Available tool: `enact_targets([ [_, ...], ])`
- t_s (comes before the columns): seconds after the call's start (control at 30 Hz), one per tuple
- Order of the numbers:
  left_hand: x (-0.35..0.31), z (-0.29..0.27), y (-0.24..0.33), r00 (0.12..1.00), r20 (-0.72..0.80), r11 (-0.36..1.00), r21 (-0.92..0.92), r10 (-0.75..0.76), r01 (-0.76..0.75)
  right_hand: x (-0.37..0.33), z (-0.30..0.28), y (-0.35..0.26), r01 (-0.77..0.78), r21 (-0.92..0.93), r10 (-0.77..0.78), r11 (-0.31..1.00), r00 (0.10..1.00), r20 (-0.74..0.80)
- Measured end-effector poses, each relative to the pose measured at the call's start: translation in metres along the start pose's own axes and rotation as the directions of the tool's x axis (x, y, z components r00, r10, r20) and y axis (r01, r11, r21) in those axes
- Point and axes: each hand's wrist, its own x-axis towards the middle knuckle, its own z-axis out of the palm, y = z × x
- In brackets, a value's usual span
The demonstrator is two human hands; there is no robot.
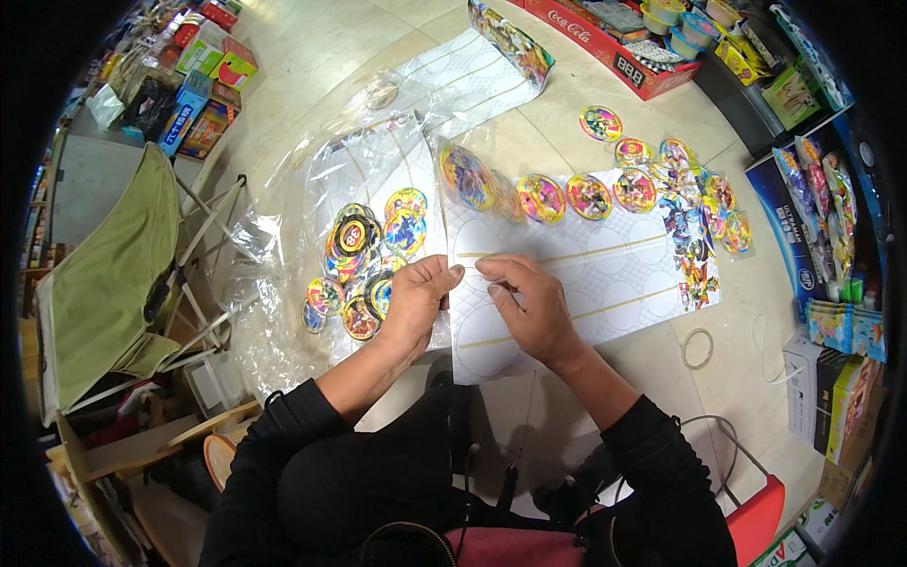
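Observation:
Both hands meet over the left part of a large white sheet [605, 269] printed with circle outlines and crossed by yellowish strips [576, 253]. My left hand [420, 298] is closed, thumb pressed to the fingers at the sheet's left edge. Close beside it, my right hand [531, 307] pinches with thumb and forefinger. Whatever lies between the fingertips is too small to name. Along the sheet's top edge runs a row of round colourful cards [589, 197]. More round cards [354, 236] are piled beyond my left hand, on clear plastic [265, 274].
Another marked sheet [463, 80] lies farther off. Loose round cards [601, 123] are scattered at the far right. A tape ring [697, 349] rests on the tiled floor. A green folding chair [113, 274] stands left; boxes of goods [605, 42] line the far right.

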Motion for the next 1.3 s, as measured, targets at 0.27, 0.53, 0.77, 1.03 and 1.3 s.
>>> enact_targets([
  [0.27,0.002,-0.004,-0.008,0.993,0.112,0.996,-0.079,-0.033,0.042,0.006,0.009,0.000,0.031,-0.192,-0.051,0.981,0.994,-0.099],
  [0.53,-0.006,0.007,0.000,0.963,0.247,0.994,-0.007,0.110,-0.112,0.011,-0.001,0.005,-0.015,-0.104,0.004,0.994,0.994,-0.110],
  [0.77,-0.008,0.008,-0.004,0.957,0.248,0.979,0.099,0.150,-0.179,0.014,-0.003,-0.001,-0.040,-0.100,0.031,0.994,0.995,-0.093],
  [1.03,-0.008,0.009,-0.009,0.963,0.230,0.977,0.125,0.143,-0.175,0.015,0.000,0.001,-0.087,-0.083,0.077,0.993,0.991,-0.111],
  [1.3,-0.010,0.008,-0.007,0.966,0.223,0.974,0.152,0.130,-0.166,0.014,0.003,0.002,-0.135,-0.085,0.125,0.987,0.986,-0.112],
])
